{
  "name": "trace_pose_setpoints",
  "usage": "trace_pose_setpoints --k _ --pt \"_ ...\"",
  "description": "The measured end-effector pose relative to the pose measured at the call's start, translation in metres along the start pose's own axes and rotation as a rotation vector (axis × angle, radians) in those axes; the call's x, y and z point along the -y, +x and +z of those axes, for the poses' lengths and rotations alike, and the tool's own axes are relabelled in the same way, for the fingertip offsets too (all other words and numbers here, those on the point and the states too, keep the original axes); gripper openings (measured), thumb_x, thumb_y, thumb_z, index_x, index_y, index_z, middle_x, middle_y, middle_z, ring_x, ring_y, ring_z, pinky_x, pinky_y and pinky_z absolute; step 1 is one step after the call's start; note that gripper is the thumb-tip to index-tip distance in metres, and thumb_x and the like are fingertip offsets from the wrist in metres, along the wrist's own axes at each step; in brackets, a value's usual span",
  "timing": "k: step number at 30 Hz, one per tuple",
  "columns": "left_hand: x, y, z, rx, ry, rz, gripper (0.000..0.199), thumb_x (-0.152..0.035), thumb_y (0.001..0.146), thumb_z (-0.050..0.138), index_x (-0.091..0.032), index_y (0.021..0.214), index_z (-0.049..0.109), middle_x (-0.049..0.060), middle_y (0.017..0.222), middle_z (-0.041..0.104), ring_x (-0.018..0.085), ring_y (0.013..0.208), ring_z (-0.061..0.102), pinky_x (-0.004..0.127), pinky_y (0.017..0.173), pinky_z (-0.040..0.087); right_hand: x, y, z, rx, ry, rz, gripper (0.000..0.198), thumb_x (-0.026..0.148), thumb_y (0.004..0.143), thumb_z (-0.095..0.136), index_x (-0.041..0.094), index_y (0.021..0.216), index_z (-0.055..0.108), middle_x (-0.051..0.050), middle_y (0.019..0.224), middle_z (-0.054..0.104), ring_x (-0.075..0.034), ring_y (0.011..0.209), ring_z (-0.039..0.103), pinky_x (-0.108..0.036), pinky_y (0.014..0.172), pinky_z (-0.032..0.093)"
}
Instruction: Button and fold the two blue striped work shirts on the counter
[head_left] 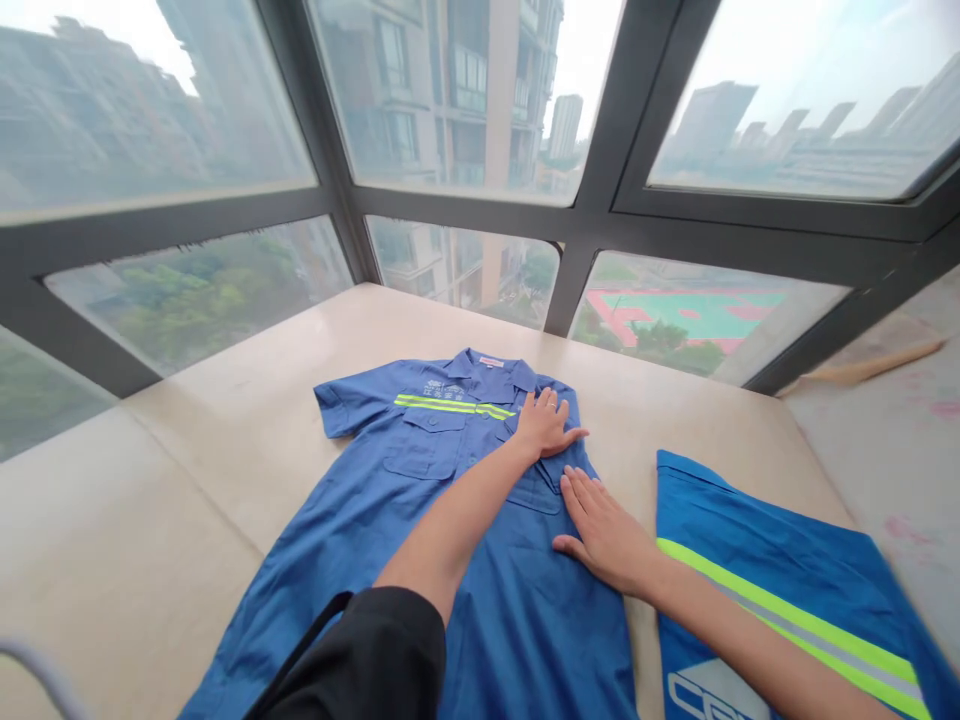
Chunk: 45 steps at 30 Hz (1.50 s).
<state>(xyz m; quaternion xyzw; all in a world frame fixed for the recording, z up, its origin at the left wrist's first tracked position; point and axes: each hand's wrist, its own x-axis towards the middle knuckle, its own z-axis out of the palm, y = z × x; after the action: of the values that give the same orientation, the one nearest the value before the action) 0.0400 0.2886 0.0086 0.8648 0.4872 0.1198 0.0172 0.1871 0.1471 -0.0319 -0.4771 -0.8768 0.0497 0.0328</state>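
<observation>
A blue short-sleeved work shirt (442, 510) lies front up, its collar pointing away from me and a yellow-green stripe across the chest. My left hand (546, 425) rests open on the right side of the chest, fingers spread, just below the collar. Slightly nearer to me, my right hand (600, 525) lies flat along the shirt's right edge, fingers stretched out. On the left the sleeve (341, 400) sticks out sideways. The right sleeve does not stick out; cloth on that side lies folded inward, partly hidden by my left hand.
A folded blue garment (765, 540) with yellow-green and grey stripes lies at right, partly under my right forearm. Both rest on a beige window ledge (187, 460). Grey window frames (480, 220) border its far side; a pale wall (892, 460) stands at right.
</observation>
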Motion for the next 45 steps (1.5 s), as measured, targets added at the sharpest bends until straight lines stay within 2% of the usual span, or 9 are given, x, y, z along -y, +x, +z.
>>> trace_pose_setpoints --k 7,13,16,20,28,36,39,42,45 --pt "0.084 -0.064 -0.065 -0.094 -0.062 -0.207 0.045 -0.050 0.097 0.036 -0.021 0.121 0.060 0.010 0.131 0.061 0.026 0.125 0.051 0.039 0.108 0.035 0.001 0.015 -0.048 0.199 0.013 0.050 0.050 0.047 0.091 0.059 0.010 0.125 0.065 -0.025 0.143 0.051 -0.037 0.132 0.051 -0.049 0.108 0.043" --pt "0.202 -0.134 -0.102 -0.180 -0.073 -0.894 0.046 -0.030 0.088 0.057 -0.004 0.126 0.051 0.031 0.136 0.051 0.042 0.132 0.044 0.054 0.104 0.037 0.038 0.049 -0.091 0.276 -0.126 0.261 0.026 0.030 0.093 0.053 0.012 0.097 0.072 -0.020 0.106 0.072 -0.033 0.101 0.070 -0.043 0.086 0.053" --pt "0.245 -0.162 -0.109 -0.203 -0.189 -1.154 0.055 -0.035 0.081 0.067 -0.001 0.121 0.053 0.037 0.129 0.054 0.047 0.125 0.050 0.055 0.095 0.044 0.075 0.083 -0.087 0.058 0.014 0.101 0.028 0.025 0.093 0.053 0.013 0.113 0.068 -0.020 0.132 0.061 -0.029 0.119 0.061 -0.040 0.100 0.048" --pt "0.271 -0.171 -0.107 -0.279 -0.411 -1.261 0.049 -0.040 0.073 0.076 -0.011 0.110 0.061 0.023 0.113 0.068 0.036 0.108 0.065 0.038 0.077 0.054 0.126 0.151 -0.065 -0.040 0.260 -0.198 0.047 0.028 0.086 0.065 0.012 0.130 0.060 -0.019 0.147 0.049 -0.029 0.137 0.045 -0.040 0.113 0.037" --pt "0.278 -0.152 -0.093 -0.339 -0.807 -1.290 0.031 -0.026 0.060 0.086 -0.012 0.073 0.062 0.003 0.057 0.061 0.017 0.054 0.060 0.026 0.047 0.046 0.157 0.255 -0.021 -0.048 0.198 -0.204 0.044 0.027 0.089 0.063 0.008 0.129 0.060 -0.023 0.141 0.053 -0.030 0.134 0.048 -0.045 0.112 0.037" --pt "0.274 -0.135 -0.106 -0.493 -0.721 -1.168 0.017 -0.025 0.065 0.073 -0.017 0.076 0.063 0.003 0.078 0.067 0.019 0.081 0.065 0.026 0.066 0.049 0.146 0.243 0.013 -0.084 0.252 -0.202 0.049 0.033 0.097 0.049 0.012 0.142 0.050 -0.017 0.156 0.036 -0.030 0.146 0.030 -0.050 0.119 0.022" --pt "0.247 -0.122 -0.121 -0.509 -0.611 -0.952 0.020 -0.026 0.066 0.071 -0.019 0.084 0.066 0.002 0.088 0.070 0.018 0.089 0.064 0.026 0.078 0.048 0.145 0.245 0.011 -0.098 0.581 -0.161 0.044 0.029 0.086 0.063 0.017 0.128 0.063 -0.014 0.151 0.046 -0.030 0.145 0.032 -0.050 0.120 0.018" --pt "0.208 -0.111 -0.134 -0.261 -0.468 -0.486 0.024 -0.032 0.068 0.069 -0.018 0.088 0.069 0.003 0.088 0.071 0.018 0.084 0.065 0.026 0.077 0.049 0.137 0.250 0.001 -0.112 1.301 0.096 0.028 0.022 0.070 0.074 0.019 0.097 0.073 -0.009 0.121 0.070 -0.029 0.128 0.054 -0.048 0.114 0.032" --pt "0.181 -0.105 -0.141 -0.048 -0.423 -0.375 0.036 -0.048 0.073 0.067 -0.018 0.091 0.071 0.005 0.090 0.073 0.020 0.084 0.067 0.027 0.076 0.049 0.118 0.249 -0.010 -0.207 1.741 0.400 0.012 0.026 0.079 0.061 0.021 0.087 0.067 -0.003 0.090 0.074 -0.022 0.099 0.067 -0.044 0.097 0.050"
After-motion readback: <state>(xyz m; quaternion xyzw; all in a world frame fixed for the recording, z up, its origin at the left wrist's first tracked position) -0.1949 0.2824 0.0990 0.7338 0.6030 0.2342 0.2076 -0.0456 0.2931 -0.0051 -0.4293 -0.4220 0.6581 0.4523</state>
